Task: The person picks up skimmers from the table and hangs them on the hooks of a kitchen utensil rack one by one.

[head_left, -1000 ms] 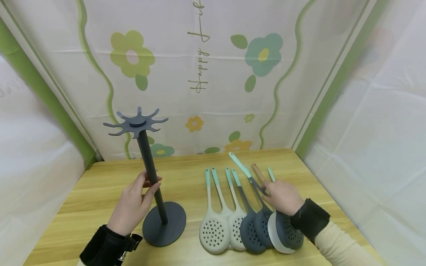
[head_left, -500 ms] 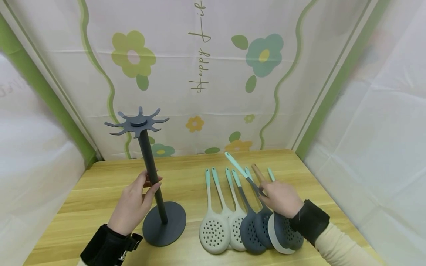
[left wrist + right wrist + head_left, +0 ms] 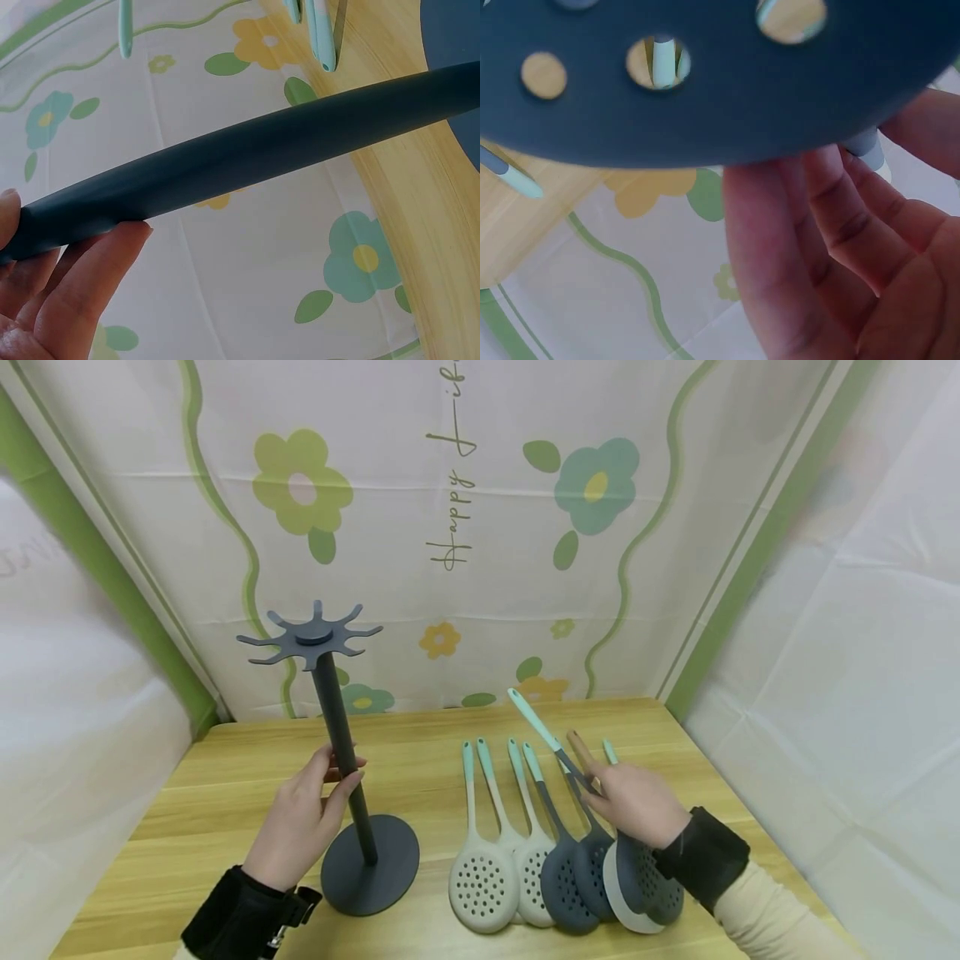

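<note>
My left hand [image 3: 296, 822] grips the dark post of an upright utensil stand [image 3: 328, 702] between thumb and fingers. The stand has a round base and a ring of curved hooks on top, all bare. In the left wrist view the fingers [image 3: 105, 277] lie against the post. My right hand [image 3: 641, 802] holds a dark grey skimmer [image 3: 534, 717] by its shaft, with the mint handle end pointing up and left. Its perforated head [image 3: 667, 124] fills the top of the right wrist view. In the head view that head is partly hidden by the wrist.
Light grey skimmers [image 3: 483, 893] and dark grey skimmers [image 3: 567, 889] lie overlapping in a row on the wooden table [image 3: 247, 777]. A wooden handle [image 3: 579, 747] and another mint handle [image 3: 611, 752] stick out by my right hand. Flowered cloth [image 3: 480, 527] stands behind.
The skimmer in my right hand swung slightly left, then its handle end rose a little. My left hand and the stand stayed in place.
</note>
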Action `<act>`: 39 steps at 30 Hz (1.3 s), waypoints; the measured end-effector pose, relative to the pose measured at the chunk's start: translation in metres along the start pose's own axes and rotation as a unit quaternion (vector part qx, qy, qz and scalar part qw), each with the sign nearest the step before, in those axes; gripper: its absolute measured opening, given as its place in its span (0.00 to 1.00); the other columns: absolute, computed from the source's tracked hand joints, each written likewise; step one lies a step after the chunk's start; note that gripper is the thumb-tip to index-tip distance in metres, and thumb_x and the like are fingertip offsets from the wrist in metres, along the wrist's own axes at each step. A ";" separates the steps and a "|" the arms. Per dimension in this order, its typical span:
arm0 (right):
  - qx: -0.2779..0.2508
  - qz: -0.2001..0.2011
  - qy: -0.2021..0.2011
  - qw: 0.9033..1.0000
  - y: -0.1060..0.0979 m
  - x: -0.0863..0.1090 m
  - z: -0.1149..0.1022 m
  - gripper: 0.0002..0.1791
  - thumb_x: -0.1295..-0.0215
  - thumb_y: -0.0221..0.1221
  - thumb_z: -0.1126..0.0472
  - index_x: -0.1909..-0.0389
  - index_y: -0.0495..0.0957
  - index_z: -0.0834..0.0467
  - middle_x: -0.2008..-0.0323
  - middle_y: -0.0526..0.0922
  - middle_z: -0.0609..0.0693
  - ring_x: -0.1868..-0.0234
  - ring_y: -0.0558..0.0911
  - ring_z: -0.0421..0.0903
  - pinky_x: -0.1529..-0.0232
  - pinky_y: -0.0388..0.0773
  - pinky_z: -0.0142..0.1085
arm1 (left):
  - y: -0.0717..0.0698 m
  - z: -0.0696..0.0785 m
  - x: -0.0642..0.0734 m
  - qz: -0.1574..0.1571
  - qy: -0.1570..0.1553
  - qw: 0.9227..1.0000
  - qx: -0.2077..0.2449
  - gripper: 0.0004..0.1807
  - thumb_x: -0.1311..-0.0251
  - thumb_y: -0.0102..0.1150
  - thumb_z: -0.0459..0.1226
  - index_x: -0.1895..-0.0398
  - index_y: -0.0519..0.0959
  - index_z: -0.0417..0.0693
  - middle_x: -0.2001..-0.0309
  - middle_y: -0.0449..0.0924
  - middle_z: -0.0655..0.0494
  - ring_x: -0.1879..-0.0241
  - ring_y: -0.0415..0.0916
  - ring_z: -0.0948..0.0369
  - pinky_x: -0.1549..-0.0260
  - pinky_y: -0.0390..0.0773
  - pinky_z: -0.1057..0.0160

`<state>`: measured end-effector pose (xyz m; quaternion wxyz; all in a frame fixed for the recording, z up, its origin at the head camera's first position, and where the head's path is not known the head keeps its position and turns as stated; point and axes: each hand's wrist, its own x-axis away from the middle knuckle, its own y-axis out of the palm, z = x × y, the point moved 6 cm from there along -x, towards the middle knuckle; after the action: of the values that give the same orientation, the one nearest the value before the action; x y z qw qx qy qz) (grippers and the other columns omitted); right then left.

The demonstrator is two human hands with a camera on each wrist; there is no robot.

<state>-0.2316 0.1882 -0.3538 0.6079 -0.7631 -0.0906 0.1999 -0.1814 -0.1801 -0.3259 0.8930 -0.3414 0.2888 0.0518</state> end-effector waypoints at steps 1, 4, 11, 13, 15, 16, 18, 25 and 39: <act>0.000 -0.002 0.003 1.000 0.000 0.000 0.000 0.16 0.38 0.65 0.58 0.53 0.85 0.63 0.88 0.66 0.40 0.89 0.61 0.35 0.88 0.54 0.30 | 0.000 0.000 0.000 0.000 0.001 1.000 0.001 0.17 0.30 0.53 0.36 0.42 0.73 0.37 0.53 0.85 0.46 0.56 0.85 0.49 0.65 0.87 0.53; 0.001 0.000 0.006 1.000 -0.001 0.000 0.000 0.15 0.38 0.65 0.57 0.55 0.85 0.62 0.88 0.66 0.40 0.89 0.62 0.35 0.88 0.55 0.31 | 0.000 0.000 -0.001 -0.001 0.000 1.000 0.006 0.17 0.29 0.53 0.36 0.41 0.73 0.38 0.53 0.85 0.47 0.56 0.84 0.49 0.65 0.87 0.54; 0.002 0.017 -0.010 1.000 -0.006 0.000 -0.003 0.20 0.38 0.65 0.58 0.47 0.83 0.64 0.87 0.66 0.39 0.88 0.62 0.35 0.88 0.57 0.31 | 0.000 0.002 -0.001 0.006 0.007 1.000 0.007 0.17 0.30 0.54 0.34 0.42 0.74 0.37 0.52 0.85 0.47 0.56 0.84 0.50 0.66 0.87 0.53; 0.003 0.023 -0.014 1.000 -0.008 0.000 -0.005 0.22 0.38 0.65 0.58 0.45 0.82 0.64 0.87 0.66 0.39 0.88 0.61 0.35 0.88 0.57 0.31 | 0.000 0.002 -0.001 0.007 0.008 1.000 0.005 0.17 0.31 0.54 0.34 0.42 0.74 0.37 0.53 0.85 0.47 0.56 0.84 0.50 0.66 0.87 0.53; 0.003 0.027 -0.016 1.000 -0.009 0.001 -0.006 0.21 0.38 0.65 0.57 0.47 0.83 0.64 0.87 0.66 0.39 0.88 0.61 0.35 0.88 0.57 0.31 | 0.000 0.002 -0.002 0.007 0.008 1.000 0.003 0.17 0.31 0.54 0.34 0.42 0.74 0.37 0.53 0.85 0.47 0.57 0.84 0.50 0.67 0.87 0.53; 0.003 0.029 -0.016 0.999 -0.010 0.001 -0.006 0.21 0.38 0.65 0.57 0.47 0.83 0.63 0.87 0.65 0.39 0.88 0.61 0.34 0.88 0.56 0.31 | 0.000 0.002 -0.002 0.007 0.008 1.000 0.003 0.17 0.31 0.54 0.34 0.42 0.74 0.37 0.53 0.85 0.47 0.57 0.84 0.50 0.67 0.87 0.53; 0.003 0.031 -0.017 0.999 -0.011 0.002 -0.007 0.20 0.38 0.65 0.57 0.48 0.84 0.63 0.87 0.65 0.39 0.88 0.60 0.34 0.88 0.56 0.31 | 0.000 0.002 -0.002 0.006 0.007 1.000 0.002 0.17 0.31 0.54 0.34 0.42 0.74 0.37 0.53 0.85 0.47 0.57 0.84 0.50 0.67 0.87 0.53; 0.009 0.046 -0.026 0.999 -0.015 0.003 -0.011 0.20 0.39 0.66 0.57 0.48 0.84 0.62 0.88 0.63 0.38 0.88 0.58 0.34 0.87 0.54 0.31 | 0.000 0.003 -0.003 0.008 0.014 1.000 0.001 0.16 0.31 0.54 0.34 0.42 0.74 0.37 0.53 0.85 0.47 0.57 0.84 0.51 0.67 0.87 0.54; -0.013 0.069 -0.042 0.997 -0.018 0.003 -0.022 0.14 0.38 0.65 0.58 0.55 0.85 0.61 0.88 0.62 0.36 0.88 0.57 0.31 0.87 0.54 0.30 | 0.000 0.002 0.001 0.006 0.004 1.000 -0.007 0.19 0.29 0.52 0.37 0.39 0.73 0.36 0.52 0.84 0.46 0.56 0.84 0.50 0.65 0.87 0.57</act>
<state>-0.2180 0.1738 -0.3327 0.5786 -0.7660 -0.0656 0.2723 -0.1800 -0.1790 -0.3253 0.8890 -0.3461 0.2939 0.0584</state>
